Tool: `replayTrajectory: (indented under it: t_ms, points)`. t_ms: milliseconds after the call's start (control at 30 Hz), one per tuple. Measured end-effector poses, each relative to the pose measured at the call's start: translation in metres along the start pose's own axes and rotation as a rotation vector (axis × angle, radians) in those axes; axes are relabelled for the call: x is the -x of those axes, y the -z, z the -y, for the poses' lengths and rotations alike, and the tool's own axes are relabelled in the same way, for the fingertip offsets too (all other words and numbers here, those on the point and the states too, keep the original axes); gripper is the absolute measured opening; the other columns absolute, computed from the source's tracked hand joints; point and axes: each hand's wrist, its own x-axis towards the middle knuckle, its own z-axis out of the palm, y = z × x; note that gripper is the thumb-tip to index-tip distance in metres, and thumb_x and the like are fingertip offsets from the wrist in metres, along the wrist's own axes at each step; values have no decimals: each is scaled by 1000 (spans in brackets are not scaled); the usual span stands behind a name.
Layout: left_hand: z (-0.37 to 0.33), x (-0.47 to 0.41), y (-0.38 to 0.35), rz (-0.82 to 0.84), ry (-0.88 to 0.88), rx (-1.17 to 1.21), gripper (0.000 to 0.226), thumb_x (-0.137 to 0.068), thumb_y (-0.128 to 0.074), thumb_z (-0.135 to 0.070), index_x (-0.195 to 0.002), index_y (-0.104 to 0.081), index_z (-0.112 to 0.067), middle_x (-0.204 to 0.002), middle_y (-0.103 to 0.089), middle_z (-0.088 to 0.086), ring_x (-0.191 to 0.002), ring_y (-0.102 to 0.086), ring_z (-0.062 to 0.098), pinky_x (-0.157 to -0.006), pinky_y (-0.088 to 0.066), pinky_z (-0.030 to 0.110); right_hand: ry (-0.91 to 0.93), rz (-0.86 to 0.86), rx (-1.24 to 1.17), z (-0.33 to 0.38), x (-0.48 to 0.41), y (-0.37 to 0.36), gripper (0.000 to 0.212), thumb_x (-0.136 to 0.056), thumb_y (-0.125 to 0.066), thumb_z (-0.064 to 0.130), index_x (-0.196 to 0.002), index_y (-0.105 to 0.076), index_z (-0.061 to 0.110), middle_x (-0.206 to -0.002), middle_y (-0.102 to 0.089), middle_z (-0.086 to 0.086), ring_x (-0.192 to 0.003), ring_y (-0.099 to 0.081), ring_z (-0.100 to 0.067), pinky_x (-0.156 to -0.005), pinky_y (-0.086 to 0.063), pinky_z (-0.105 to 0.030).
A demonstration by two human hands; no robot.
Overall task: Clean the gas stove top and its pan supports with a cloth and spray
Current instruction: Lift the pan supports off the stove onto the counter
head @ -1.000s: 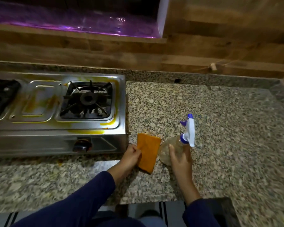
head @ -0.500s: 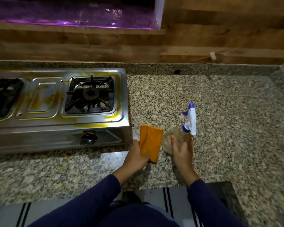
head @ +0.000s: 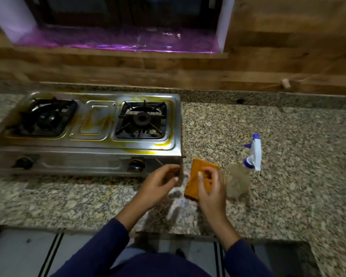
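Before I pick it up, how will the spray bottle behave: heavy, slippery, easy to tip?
The bottle looks like clear thin plastic, so probably light and a little squeezable. Its trigger head leans to one side, so it may tip if pushed. How much liquid it holds I cannot tell.

This is a home kitchen. A two-burner steel gas stove (head: 92, 124), streaked with yellow cooking stains, sits on a speckled granite desk (head: 278, 156) just beyond and to the left of the left hand (head: 160, 182). Black pan supports (head: 142, 120) stand over the burners, and control knobs (head: 136, 165) line the stove's front. Beside the right hand (head: 210, 188) lie an orange cloth (head: 196, 176) and a spray bottle (head: 246, 170). Farther beyond both hands, wood-look wall panelling (head: 268, 62) rises under a window sill (head: 118, 43).
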Motion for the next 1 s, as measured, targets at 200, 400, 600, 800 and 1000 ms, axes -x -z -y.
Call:
replayTrajectory:
  t_ms: [200, 400, 600, 800, 1000]
  points:
    - [31, 24, 84, -395, -40, -266, 39, -91, -55, -26, -129, -60, -25, -135, -59, -6, -126, -52, 12, -103, -47, 38, 196, 189, 125, 58, -75, -71, 20, -94, -62, 23, -113, -64, 16, -105, -57, -2, -101, -53, -21, -82, -48, -34]
    - [76, 31, 142, -376, 2, -603, 56, -93, -45, -43, -145, -47, -21, -157, -36, -1, -148, -25, 18, -117, -28, 49, 165, 237, 486, 82, -130, -143, 30, -97, -55, 21, -120, -63, 5, -122, -56, -15, -112, -50, -35, -91, -44, -41]
    - [92, 31, 182, -251, -205, -622, 55, -93, -47, -45, -141, -52, -19, -148, -50, -2, -139, -44, 18, -112, -38, 39, 7, 125, 723, 82, -135, -171, 18, -95, -56, 12, -103, -70, 5, -120, -53, -13, -106, -49, -34, -83, -43, -39]
    - [99, 22, 272, -574, -79, -509, 29, -92, -59, -35, -115, -70, -21, -105, -73, -5, -93, -68, 19, -76, -52, 31, -24, 13, 661, 84, -134, -182, 14, -92, -57, -1, -101, -65, -9, -119, -53, -22, -93, -37, -18, -74, -25, -12]
    - [103, -6, 367, -661, 336, -702, 42, -96, -49, -50, -87, -75, -19, -73, -69, 3, -76, -67, 30, -56, -42, 31, -6, -116, 577, 112, -140, -191, 14, -92, -59, 3, -96, -71, -3, -116, -57, -20, -103, -45, -13, -82, -28, -16]
